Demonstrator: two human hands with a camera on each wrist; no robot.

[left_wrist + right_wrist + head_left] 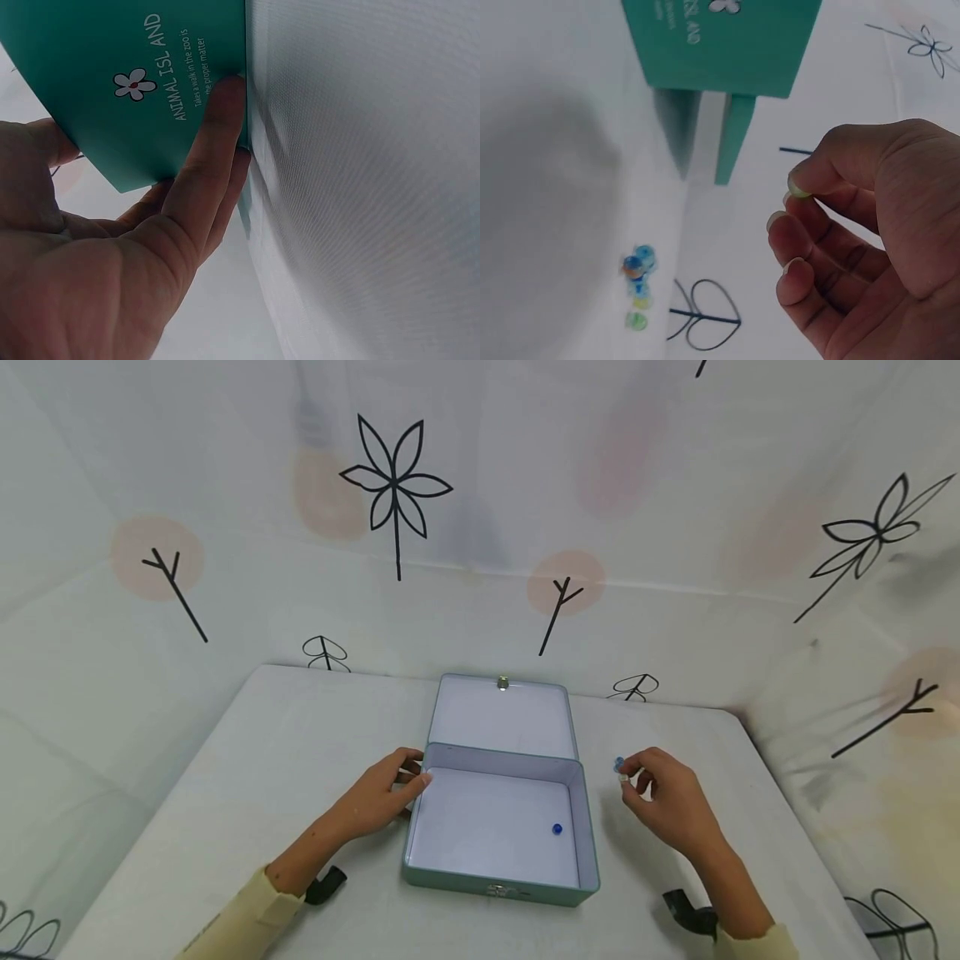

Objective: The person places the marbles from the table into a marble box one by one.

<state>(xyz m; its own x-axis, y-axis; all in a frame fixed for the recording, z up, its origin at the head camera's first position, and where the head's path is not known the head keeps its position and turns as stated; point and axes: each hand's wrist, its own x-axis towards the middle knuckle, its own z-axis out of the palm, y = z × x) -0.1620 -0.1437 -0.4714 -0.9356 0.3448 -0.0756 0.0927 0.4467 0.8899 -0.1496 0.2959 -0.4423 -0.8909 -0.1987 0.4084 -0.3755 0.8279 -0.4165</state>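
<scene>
A green tin box (502,893) with a pale interior lies with its hinged lid (498,714) folded back. One dark blue marble (557,829) sits inside, toward the right wall. My left hand (382,797) holds the box's left side, thumb at the rim and fingers along the outer wall; printed lettering shows on that wall (161,75) in the left wrist view. To the right of the box, my right hand (667,802) pinches a small pale greenish marble (799,187) between thumb and forefinger, mostly hidden. Several blue, greenish and amber marbles (637,281) lie on the table close to it.
A white cloth covers the table (315,718). Behind it hangs a pale fabric backdrop (480,535) with line-drawn flowers and twigs. A black strap piece (326,886) shows by the left wrist, and another black piece (688,914) by the right.
</scene>
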